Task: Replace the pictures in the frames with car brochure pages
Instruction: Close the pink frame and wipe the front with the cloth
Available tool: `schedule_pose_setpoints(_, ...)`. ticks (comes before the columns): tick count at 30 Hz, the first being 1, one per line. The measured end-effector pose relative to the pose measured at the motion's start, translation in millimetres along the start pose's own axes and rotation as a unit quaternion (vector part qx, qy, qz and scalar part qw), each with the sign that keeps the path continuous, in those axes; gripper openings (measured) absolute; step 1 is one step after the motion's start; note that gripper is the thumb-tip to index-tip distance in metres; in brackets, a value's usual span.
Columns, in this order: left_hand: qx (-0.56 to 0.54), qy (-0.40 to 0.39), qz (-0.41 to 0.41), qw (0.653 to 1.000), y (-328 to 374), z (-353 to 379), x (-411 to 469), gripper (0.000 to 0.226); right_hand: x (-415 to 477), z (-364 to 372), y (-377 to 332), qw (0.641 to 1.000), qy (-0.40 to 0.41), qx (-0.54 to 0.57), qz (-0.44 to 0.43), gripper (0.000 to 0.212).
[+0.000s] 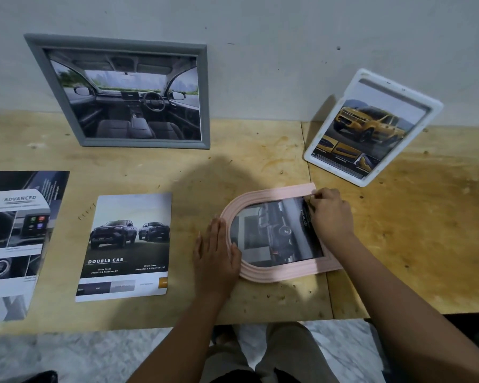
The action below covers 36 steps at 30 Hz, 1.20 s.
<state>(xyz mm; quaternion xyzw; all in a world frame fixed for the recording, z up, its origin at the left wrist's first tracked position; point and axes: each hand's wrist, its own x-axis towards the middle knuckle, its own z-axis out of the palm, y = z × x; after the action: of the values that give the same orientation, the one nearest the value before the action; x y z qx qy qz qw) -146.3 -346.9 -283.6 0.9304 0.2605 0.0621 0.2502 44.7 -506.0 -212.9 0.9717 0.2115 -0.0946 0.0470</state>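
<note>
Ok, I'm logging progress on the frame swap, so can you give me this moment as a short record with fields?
Surface: wooden table against a wall
Grey frame: leans on wall, holds car-interior page
White frame: leans on wall, holds yellow car page
Pink frame: lies flat, truck page in it
Left hand: flat on its arched end
Right hand: pinches truck page's corner
Loose: Double Cab page, Advanced page, lying left
</note>
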Motion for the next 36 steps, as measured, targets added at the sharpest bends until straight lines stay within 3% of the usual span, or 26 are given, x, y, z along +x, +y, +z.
schedule_pose_setpoints(8,0.003,0.007,-0.002,1.0,1.7,-0.2,0.2,0.06,-48.3,2.5,-1.6,0.996,-0.055,-0.071,0.016,0.039)
schedule_pose_setpoints(15,0.01,0.001,0.001,1.0,3.4,-2.4,-1.0,0.063,-90.3,25.3,2.6,0.998,-0.01,0.031,0.051,0.046)
schedule_pose_setpoints(20,0.012,0.002,0.002,1.0,3.9,-2.5,-1.9,0.064,-115.9,36.8,-2.6,0.997,-0.002,0.019,0.07,0.045)
schedule_pose_setpoints(22,0.014,-0.001,0.002,1.0,3.8,-2.3,-2.0,0.065,-121.9,43.4,-8.6,0.998,-0.01,0.001,0.062,0.056)
schedule_pose_setpoints(25,0.016,-0.003,0.002,1.0,3.7,-2.3,-1.6,0.066,-128.2,51.0,-19.8,0.997,-0.039,-0.032,0.051,0.055)
schedule_pose_setpoints(30,0.021,-0.015,0.004,1.0,3.2,-0.9,-0.5,0.069,-134.0,41.7,-50.2,0.999,0.03,-0.017,0.003,0.048)
schedule_pose_setpoints(33,0.023,-0.026,0.005,0.999,1.6,0.4,-0.5,0.071,-139.6,42.7,-70.2,0.996,0.069,0.043,-0.021,0.032)
schedule_pose_setpoints(36,0.021,-0.031,0.007,0.999,-0.1,0.5,-0.7,0.071,-146.6,48.7,-85.1,0.995,0.05,0.024,-0.087,0.037)
